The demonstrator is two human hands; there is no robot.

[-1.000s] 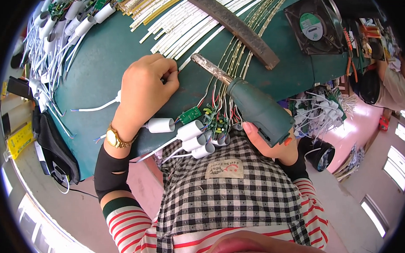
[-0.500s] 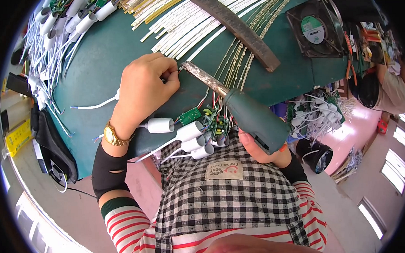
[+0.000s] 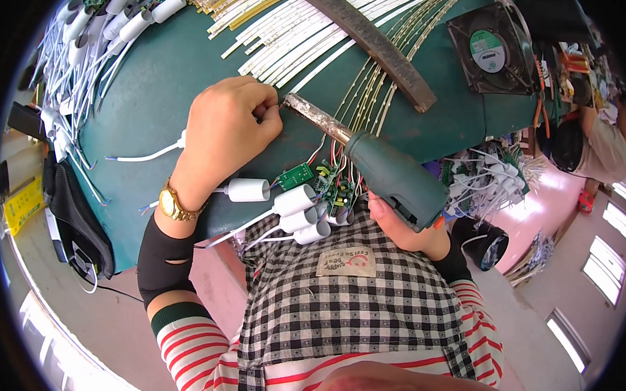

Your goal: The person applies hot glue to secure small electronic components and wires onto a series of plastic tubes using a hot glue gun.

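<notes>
The green bench (image 3: 158, 100) is being covered with white strips (image 3: 298, 36) and wired white caps (image 3: 248, 190). A green soldering gun (image 3: 389, 177) is being grasped by the right hand (image 3: 405, 230) at the near edge, its metal tip (image 3: 292, 102) lying just beside the left hand (image 3: 229, 127). The left hand is being clenched, and a thin wire end is being pinched at its fingertips (image 3: 268, 108), right at the tip.

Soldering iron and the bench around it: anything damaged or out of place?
The green-handled soldering iron has a crusted, discoloured metal barrel. The black elastic sleeve on the left forearm has a small tear. Otherwise nothing stands out on the green bench.
</notes>
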